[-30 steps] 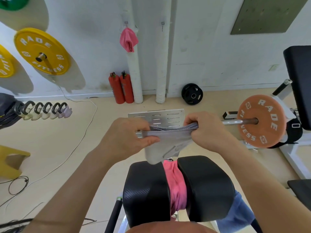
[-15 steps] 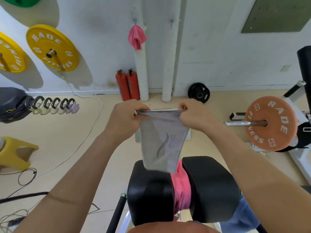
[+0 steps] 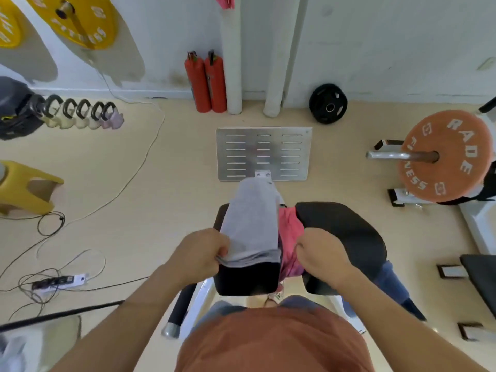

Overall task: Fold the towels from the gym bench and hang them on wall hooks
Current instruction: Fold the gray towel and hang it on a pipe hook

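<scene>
A grey towel (image 3: 252, 221) lies lengthwise over the left black pad (image 3: 247, 277) of the gym bench. My left hand (image 3: 198, 253) grips its near left corner. My right hand (image 3: 319, 253) hovers with curled fingers at the inner edge of the right black pad (image 3: 346, 232), against a pink towel (image 3: 288, 237) lying in the gap between the pads. Whether it pinches any cloth is unclear. A blue towel (image 3: 389, 277) hangs off the bench's right side. Another pink towel (image 3: 226, 1) hangs on the wall at the top edge.
A slotted metal footplate (image 3: 264, 154) lies on the floor beyond the bench. Two red extinguishers (image 3: 206, 81) and white padded pipes (image 3: 232, 63) stand at the wall. An orange weight plate (image 3: 447, 157) on a bar is at the right. Cables and a power strip (image 3: 59, 281) lie at the left.
Both hands came down from chest height, where they held the grey towel stretched between them. The towel now lies on the left pad, and my right hand is off its corner.
</scene>
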The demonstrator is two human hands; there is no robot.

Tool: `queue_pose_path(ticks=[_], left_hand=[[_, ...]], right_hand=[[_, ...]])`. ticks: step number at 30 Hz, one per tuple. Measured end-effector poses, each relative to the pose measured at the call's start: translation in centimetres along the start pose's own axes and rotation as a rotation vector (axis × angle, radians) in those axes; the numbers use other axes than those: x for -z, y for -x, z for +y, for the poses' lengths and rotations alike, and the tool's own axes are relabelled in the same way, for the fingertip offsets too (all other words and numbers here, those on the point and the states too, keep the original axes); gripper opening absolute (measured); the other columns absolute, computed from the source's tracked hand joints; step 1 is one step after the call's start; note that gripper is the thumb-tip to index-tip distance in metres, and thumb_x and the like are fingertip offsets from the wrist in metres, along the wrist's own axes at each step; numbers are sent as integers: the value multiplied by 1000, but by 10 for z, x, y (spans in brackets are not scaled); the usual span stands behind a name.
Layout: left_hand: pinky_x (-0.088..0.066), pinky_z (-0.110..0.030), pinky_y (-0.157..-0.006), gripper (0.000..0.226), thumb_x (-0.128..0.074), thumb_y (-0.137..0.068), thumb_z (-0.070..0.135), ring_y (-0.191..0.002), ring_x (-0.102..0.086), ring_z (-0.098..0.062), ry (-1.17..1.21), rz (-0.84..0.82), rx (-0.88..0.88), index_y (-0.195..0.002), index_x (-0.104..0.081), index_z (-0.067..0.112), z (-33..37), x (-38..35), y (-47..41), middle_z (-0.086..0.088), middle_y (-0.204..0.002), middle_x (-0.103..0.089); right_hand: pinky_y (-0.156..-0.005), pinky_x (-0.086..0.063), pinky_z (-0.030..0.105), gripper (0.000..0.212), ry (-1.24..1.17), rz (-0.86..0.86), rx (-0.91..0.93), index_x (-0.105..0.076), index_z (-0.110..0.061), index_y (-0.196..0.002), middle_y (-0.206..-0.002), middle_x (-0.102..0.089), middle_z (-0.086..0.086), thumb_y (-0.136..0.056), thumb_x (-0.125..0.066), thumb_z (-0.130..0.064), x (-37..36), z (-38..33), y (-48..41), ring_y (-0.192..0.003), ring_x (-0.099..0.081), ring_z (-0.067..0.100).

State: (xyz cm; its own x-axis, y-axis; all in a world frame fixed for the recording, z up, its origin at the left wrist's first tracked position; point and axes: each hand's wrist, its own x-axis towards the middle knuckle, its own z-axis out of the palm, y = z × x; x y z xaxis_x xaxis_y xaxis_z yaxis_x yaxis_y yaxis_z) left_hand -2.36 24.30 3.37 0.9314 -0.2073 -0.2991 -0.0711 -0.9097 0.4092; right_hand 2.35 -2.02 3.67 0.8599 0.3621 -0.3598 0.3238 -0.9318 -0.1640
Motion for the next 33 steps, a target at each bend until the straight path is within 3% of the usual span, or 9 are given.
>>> queue_pose_path(ticks=[5,10,13,16,19,22,26,29,33], left_hand=[[-39,-24,-60,15,-63,-70,9,-72,-57,-15,126,-20,100,-77,-61,23,-19,-58,36,10,-76,-64],[-46,-14,-70,26,-62,-69,-5,-78,-59,3,488,27,110,-67,-55,20,-4,-59,35,15,-81,-68],[-49,-16,-76,38,-66,-67,-8,-82,-63,-4,606,66,108,-60,-50,27,2,-52,38,6,-85,-71],[-50,-18,-80,46,-67,-65,-10,-86,-65,-8,675,73,137,-53,-51,32,4,-54,41,1,-87,-72],[-50,-21,-81,44,-57,-61,-14,-90,-65,-9,647,17,160,-55,-48,29,-1,-62,47,4,-89,-71],[-46,-18,-82,37,-49,-64,-10,-94,-61,-9,460,-153,156,-64,-51,27,-1,-72,50,9,-96,-69],[-46,-24,-89,38,-50,-72,0,-104,-58,-15,127,-363,123,-98,-66,23,2,-85,40,6,-108,-64],[-42,-22,-86,36,-48,-80,0,-105,-58,-19,138,-187,128,-103,-68,19,6,-73,18,2,-110,-65],[-35,-18,-85,31,-44,-91,6,-105,-59,-18,254,144,174,-105,-69,19,12,-45,-37,3,-114,-67]], right_hand=[[-72,-49,42,30,-332,-294,-226,-62,-3,-72,-79,-66,13,-84,-45,-25,-75,19,19,-78,-61,33],[-85,-51,38,44,-1317,-519,-632,-61,-18,-114,-109,-67,7,-89,-55,-54,-86,-15,25,-101,-61,18],[-101,-42,48,45,-1692,-584,-719,-63,-29,-110,-109,-70,2,-83,-55,-64,-104,-30,24,-112,-59,22],[-89,-49,42,33,-1871,-542,-756,-66,-25,-106,-103,-74,-1,-84,-65,-49,-115,-43,22,-103,-65,20],[-63,-48,27,13,-1752,-400,-695,-66,-13,-99,-80,-70,1,-88,-66,-22,-118,-47,23,-75,-62,16],[-70,-52,31,20,-1283,-287,-484,-66,0,-105,-93,-71,8,-87,-66,-9,-120,-38,26,-82,-64,21],[-73,-47,31,15,-555,-408,-322,-61,-13,-84,-82,-62,2,-80,-64,-27,-112,-27,26,-81,-60,23],[-75,-45,33,25,-358,-246,-342,-62,-13,-98,-99,-67,10,-83,-55,-31,-95,-25,17,-94,-62,31],[-79,-47,30,30,-665,-76,-276,-57,-15,-120,-104,-64,2,-91,-53,-15,-53,-24,-11,-93,-60,20]])
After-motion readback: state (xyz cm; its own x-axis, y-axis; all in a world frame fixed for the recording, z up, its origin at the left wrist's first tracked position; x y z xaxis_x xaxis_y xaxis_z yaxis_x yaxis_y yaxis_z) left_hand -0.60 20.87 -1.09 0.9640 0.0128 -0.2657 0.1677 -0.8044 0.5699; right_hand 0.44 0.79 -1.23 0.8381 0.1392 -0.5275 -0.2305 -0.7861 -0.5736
